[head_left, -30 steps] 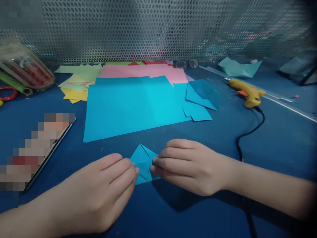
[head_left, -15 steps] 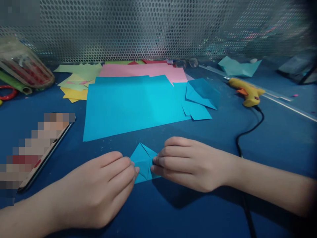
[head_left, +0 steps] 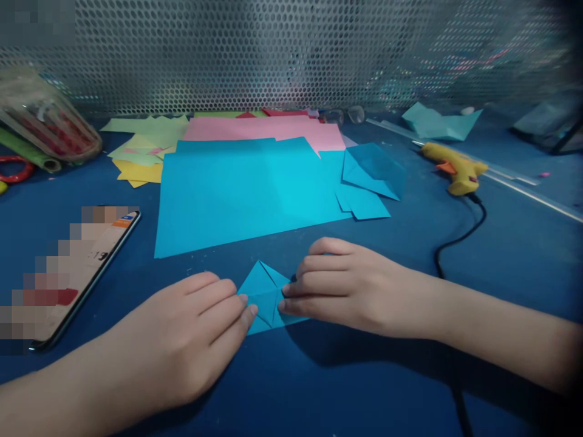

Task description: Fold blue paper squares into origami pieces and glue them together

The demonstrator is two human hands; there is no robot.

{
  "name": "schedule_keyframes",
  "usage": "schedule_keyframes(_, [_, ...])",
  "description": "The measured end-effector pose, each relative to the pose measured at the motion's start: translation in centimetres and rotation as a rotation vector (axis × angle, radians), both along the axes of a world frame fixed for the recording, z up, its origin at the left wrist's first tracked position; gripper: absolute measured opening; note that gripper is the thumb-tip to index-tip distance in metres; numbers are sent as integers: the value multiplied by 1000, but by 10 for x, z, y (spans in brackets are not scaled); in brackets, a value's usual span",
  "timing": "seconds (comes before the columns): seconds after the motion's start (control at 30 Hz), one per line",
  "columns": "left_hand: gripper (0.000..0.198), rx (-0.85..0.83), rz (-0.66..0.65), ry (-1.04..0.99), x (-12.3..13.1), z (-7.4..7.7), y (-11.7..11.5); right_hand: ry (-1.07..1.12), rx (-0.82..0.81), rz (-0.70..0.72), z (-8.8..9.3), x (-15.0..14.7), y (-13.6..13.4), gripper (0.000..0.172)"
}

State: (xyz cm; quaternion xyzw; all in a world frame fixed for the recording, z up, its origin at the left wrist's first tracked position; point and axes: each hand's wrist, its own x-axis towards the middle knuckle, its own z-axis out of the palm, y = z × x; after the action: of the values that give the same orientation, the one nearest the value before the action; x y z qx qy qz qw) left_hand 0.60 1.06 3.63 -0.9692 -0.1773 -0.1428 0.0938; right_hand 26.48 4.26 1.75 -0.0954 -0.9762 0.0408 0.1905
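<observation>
A small folded piece of blue paper (head_left: 264, 303) lies on the dark blue table, its peak pointing away from me and creases showing on its face. My left hand (head_left: 182, 340) grips its left side between thumb and fingers. On the opposite side, my right hand (head_left: 350, 288) pinches the paper with thumb and index finger, the other fingers curled above. Part of each side edge is hidden under my fingers. Just beyond my hands lies a large blue paper sheet (head_left: 237, 194), with smaller blue paper pieces (head_left: 371, 203) at its right end.
A phone (head_left: 86, 285) lies at the left. Behind it are a clear jar (head_left: 50, 121), red-handled scissors (head_left: 18, 170) and yellow paper scraps (head_left: 139, 173). Pink paper (head_left: 255, 128) is at the back. A yellow glue gun (head_left: 455, 167) with a black cord rests at the right, near a pale folded paper (head_left: 439, 124).
My right hand has risen slightly away from me, showing more of the folded paper's lower right edge. My left hand has shifted only a little; both still hold the paper.
</observation>
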Motion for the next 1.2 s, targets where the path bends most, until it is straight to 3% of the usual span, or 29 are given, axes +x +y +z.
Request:
schedule_keyframes(0.17, [54,-101,39,-7,-2,6,2,28,-51,-2,-2,1,1,33])
schedule_keyframes(0.27, [52,-161,98,-33,-4,0,-2,35,-41,-4,-3,1,1,32])
schedule_keyframes(0.43, [47,-103,203,-139,-7,-16,-12,48,-65,-6,-6,0,0,30])
schedule_keyframes(0.6, [30,-225,213,-111,-9,-13,-12,76,-75,5,-9,0,0,28])
schedule_keyframes(0.97, [52,0,158,-15,8,-8,-10,-42,-68,-81,-7,-7,-7,42])
schedule_keyframes(1.2, [59,-38,124,-31,7,-5,-5,-84,-44,-108,-5,-8,-10,42])
